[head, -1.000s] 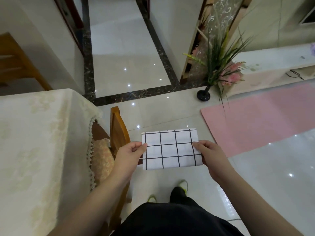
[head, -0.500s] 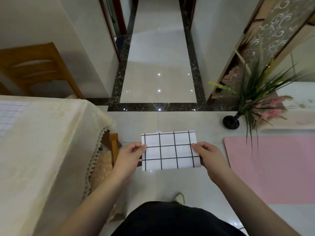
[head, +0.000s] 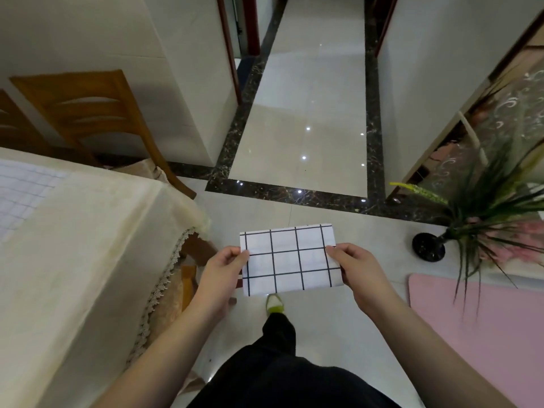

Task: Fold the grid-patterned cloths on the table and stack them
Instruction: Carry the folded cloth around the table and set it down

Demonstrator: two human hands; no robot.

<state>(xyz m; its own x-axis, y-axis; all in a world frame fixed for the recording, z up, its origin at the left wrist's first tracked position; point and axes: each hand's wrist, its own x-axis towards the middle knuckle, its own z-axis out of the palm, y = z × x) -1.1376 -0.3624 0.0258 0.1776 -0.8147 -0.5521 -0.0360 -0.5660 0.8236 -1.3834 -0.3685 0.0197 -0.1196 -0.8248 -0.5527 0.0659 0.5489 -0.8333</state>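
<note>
I am holding the folded grid cloth (head: pixel 290 259) flat in the air over the floor, to the right of the table (head: pixel 88 260) and apart from it. My left hand (head: pixel 219 278) is pinching its left edge, thumb on top, and my right hand (head: pixel 360 273) is pinching its right edge likewise. On the table's far left part another grid cloth (head: pixel 22 191) is lying spread out.

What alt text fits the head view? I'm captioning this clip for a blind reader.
A person's left hand and right hand pinch the side edges of a small folded grid-patterned cloth, held flat in the air above a tiled floor. To the left, another grid-patterned cloth lies on a table under a cream cover. A potted plant and pink mat sit to the right.
</note>
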